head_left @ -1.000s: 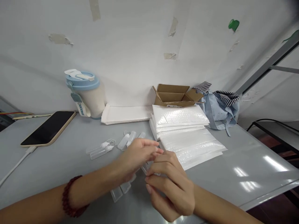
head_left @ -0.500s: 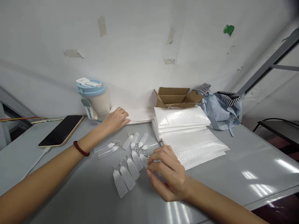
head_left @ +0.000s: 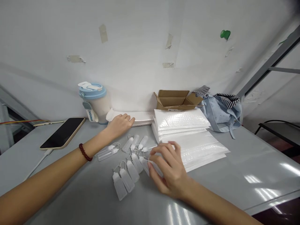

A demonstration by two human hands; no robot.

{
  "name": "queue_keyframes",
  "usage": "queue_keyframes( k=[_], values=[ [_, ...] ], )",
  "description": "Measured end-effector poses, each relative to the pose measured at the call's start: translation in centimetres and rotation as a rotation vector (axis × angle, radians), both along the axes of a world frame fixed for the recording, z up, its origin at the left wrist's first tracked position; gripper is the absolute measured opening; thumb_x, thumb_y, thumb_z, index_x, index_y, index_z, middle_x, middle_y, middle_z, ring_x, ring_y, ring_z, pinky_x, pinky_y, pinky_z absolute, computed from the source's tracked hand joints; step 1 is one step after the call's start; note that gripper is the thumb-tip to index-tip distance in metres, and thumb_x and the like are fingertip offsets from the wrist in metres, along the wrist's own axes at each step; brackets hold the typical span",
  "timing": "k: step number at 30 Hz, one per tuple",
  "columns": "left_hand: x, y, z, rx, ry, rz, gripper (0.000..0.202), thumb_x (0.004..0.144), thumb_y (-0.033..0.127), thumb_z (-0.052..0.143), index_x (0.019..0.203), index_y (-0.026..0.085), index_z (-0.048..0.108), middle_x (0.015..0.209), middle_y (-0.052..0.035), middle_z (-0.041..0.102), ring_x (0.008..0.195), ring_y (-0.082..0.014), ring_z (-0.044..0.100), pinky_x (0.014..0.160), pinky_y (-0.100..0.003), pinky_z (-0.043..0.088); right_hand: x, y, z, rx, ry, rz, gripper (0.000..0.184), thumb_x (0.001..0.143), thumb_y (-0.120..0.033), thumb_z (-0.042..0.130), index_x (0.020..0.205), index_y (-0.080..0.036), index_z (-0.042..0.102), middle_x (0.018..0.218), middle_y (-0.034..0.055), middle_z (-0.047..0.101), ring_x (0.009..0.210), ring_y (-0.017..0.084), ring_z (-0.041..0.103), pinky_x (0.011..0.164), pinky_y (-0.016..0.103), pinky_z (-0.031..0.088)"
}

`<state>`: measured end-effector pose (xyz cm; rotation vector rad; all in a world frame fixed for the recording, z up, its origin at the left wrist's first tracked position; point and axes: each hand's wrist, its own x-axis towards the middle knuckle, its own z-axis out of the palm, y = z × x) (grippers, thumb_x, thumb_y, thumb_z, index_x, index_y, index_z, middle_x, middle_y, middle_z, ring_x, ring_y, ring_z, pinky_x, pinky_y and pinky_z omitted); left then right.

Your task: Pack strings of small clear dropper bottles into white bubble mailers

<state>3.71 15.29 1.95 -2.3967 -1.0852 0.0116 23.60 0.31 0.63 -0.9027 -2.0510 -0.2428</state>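
Note:
Toward the wall, my left hand point(head_left: 121, 124) lies with its fingers curled over the edge of a stack of white sheets point(head_left: 144, 116). It grips the sheet edge, though the fingertips are partly hidden. My right hand point(head_left: 169, 167) bends over the right end of a row of small translucent squeeze bottles point(head_left: 132, 171) with looped caps. Its thumb and fingers pinch around the cap end of a squeeze bottle point(head_left: 157, 168), which the fingers partly cover. Behind that row, several more squeeze bottles point(head_left: 127, 144) lie loose on the grey table point(head_left: 77, 190).
White bubble mailers point(head_left: 199, 143) are piled right of the bottles, with an open cardboard box point(head_left: 174, 100) behind. A blue cloth bag point(head_left: 220, 109) sits farther right. At the left are a blue-lidded cup point(head_left: 98, 106) and a phone point(head_left: 63, 132) on a charging cable.
My left hand has shifted slightly right along the white sheets, and their left end has come up. My right fingers have spread a little beside the bottles.

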Motion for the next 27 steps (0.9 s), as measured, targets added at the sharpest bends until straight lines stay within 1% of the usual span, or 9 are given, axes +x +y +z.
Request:
queue_keyframes(
  k=[2, 5, 11, 13, 16, 19, 22, 24, 27],
  values=[
    [0.2, -1.1, 0.9, 0.052, 0.006, 0.004, 0.014, 0.091, 0.014, 0.053, 0.101, 0.012, 0.062, 0.091, -0.0065, 0.066, 0.083, -0.0195, 0.064, 0.072, -0.036, 0.053, 0.2, 0.1, 0.3, -0.01, -0.078, -0.219, 0.009, 0.086, -0.02, 0.051, 0.088, -0.015, 0.059, 0.096, 0.0105, 0.063, 0.094, 0.025, 0.056, 0.091, 0.052, 0.03],
    [0.0, -3.4, 2.3, 0.118, 0.006, -0.001, 0.03, 0.086, -0.003, 0.041, 0.095, 0.011, 0.067, 0.08, -0.0135, 0.067, 0.08, -0.027, 0.064, 0.064, -0.038, 0.049, 0.7, 0.7, 0.5, -0.061, -0.182, -0.454, 0.023, 0.089, -0.028, 0.048, 0.104, -0.013, 0.058, 0.111, 0.0183, 0.059, 0.105, 0.032, 0.052, 0.093, 0.058, 0.029],
    [-2.1, -8.3, 4.2, 0.267, -0.022, -0.006, 0.039, 0.084, -0.003, 0.034, 0.093, 0.012, 0.069, 0.084, -0.0165, 0.07, 0.075, -0.0307, 0.065, 0.055, -0.039, 0.043, 2.1, 2.2, 0.0, -0.248, -0.311, -0.641, 0.054, 0.092, -0.047, 0.044, 0.128, -0.007, 0.046, 0.125, 0.0283, 0.051, 0.113, 0.043, 0.049, 0.087, 0.068, 0.033],
    [-3.2, -9.7, 3.9, 0.395, -0.077, -0.077, 0.032, 0.085, 0.003, 0.04, 0.097, 0.013, 0.067, 0.093, -0.0168, 0.071, 0.081, -0.0326, 0.065, 0.059, -0.04, 0.044, 2.4, 2.4, 0.1, -0.252, -0.291, -0.597, 0.059, 0.093, -0.051, 0.04, 0.13, -0.006, 0.043, 0.124, 0.0286, 0.051, 0.114, 0.042, 0.049, 0.087, 0.067, 0.036],
    [-4.4, -12.1, 2.3, 0.47, -0.16, -0.161, 0.027, 0.086, 0.008, 0.047, 0.107, 0.011, 0.063, 0.104, -0.0188, 0.07, 0.09, -0.0355, 0.065, 0.066, -0.043, 0.044, 2.1, 2.1, 0.4, -0.212, -0.253, -0.336, 0.061, 0.093, -0.048, 0.043, 0.135, -0.005, 0.034, 0.132, 0.0269, 0.045, 0.124, 0.035, 0.042, 0.093, 0.054, 0.043],
    [-4.5, -14.7, 0.1, 0.352, -0.266, -0.218, 0.034, 0.089, 0.007, 0.043, 0.119, 0.013, 0.058, 0.115, -0.0177, 0.068, 0.102, -0.0344, 0.063, 0.079, -0.047, 0.043, 1.3, 1.3, 0.3, -0.143, -0.312, -0.157, 0.052, 0.091, -0.022, 0.047, 0.138, -0.006, 0.031, 0.14, 0.0251, 0.037, 0.132, 0.033, 0.033, 0.098, 0.051, 0.041],
    [-3.7, -16.5, -1.3, 0.206, -0.375, -0.262, 0.042, 0.092, 0.007, 0.032, 0.126, 0.017, 0.054, 0.125, -0.0141, 0.063, 0.113, -0.0291, 0.058, 0.087, -0.045, 0.04, 0.7, 0.6, -0.1, -0.092, -0.441, -0.169, 0.063, 0.078, 0.006, 0.036, 0.139, -0.009, 0.033, 0.142, 0.0231, 0.038, 0.134, 0.033, 0.031, 0.099, 0.055, 0.039],
    [-3.4, -16.6, -1.4, 0.161, -0.465, -0.261, 0.041, 0.092, 0.01, 0.035, 0.126, 0.022, 0.054, 0.124, -0.0098, 0.065, 0.113, -0.0256, 0.059, 0.09, -0.042, 0.04, 0.7, 0.6, -0.3, -0.074, -0.482, -0.192, 0.067, 0.075, 0.01, 0.032, 0.138, -0.01, 0.035, 0.141, 0.0219, 0.04, 0.134, 0.032, 0.034, 0.097, 0.052, 0.041],
    [-4.0, -15.3, -0.6, 0.22, -0.593, -0.174, 0.033, 0.085, 0.017, 0.057, 0.117, 0.028, 0.059, 0.115, -0.0058, 0.069, 0.11, -0.027, 0.06, 0.096, -0.045, 0.038, 1.3, 1.1, -0.3, -0.058, -0.484, -0.278, 0.066, 0.076, 0.011, 0.028, 0.138, -0.011, 0.036, 0.141, 0.0214, 0.042, 0.132, 0.032, 0.037, 0.095, 0.054, 0.041]
  ],
)
